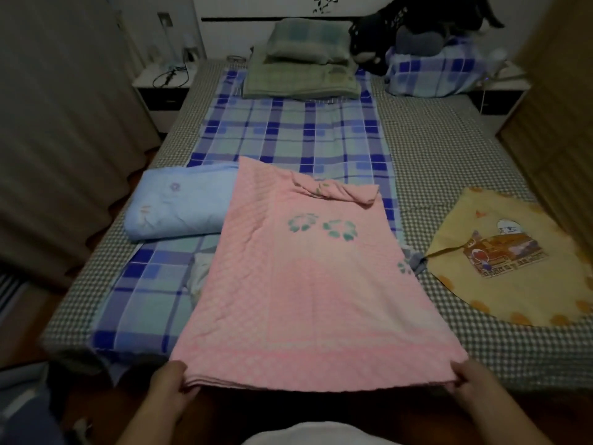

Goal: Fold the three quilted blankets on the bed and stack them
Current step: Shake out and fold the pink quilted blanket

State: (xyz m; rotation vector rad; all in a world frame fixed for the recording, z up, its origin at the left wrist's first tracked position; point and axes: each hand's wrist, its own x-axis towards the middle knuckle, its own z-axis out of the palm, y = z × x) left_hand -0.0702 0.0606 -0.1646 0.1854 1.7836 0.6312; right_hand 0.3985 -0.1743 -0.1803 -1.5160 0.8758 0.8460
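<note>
We stood at the foot of a bed [449, 149] covered in a small grey-and-white check, looking down its length in dim light. Our left hand [171, 379] pinched the near left corner of a pink quilted blanket [301, 284], fingers curled under its layered edge with the thumb on top. Our right hand [473, 379] gripped the near right corner the same way, fingers closed on the fabric. The pink blanket lay lengthwise down the middle of the bed, folded into several layers, its near edge lifted just off the foot of the mattress. Green paw prints marked its centre, and its far right corner was crumpled back on itself.

A blue quilted blanket [179, 200], already folded into a plump bundle, sat just left of the pink one, touching its edge. A yellow quilted blanket [519, 277] with a cartoon picture lay spread flat on the right side of the bed, apart from the pink one. Beneath the pink and blue blankets ran a blue plaid sheet [288, 130]. At the head of the bed were a stack of green checked bedding [301, 69], a blue plaid pillow [433, 72] and a dark garment [410, 24] heaped on it. A white nightstand [160, 81] stood at the far left.
</note>
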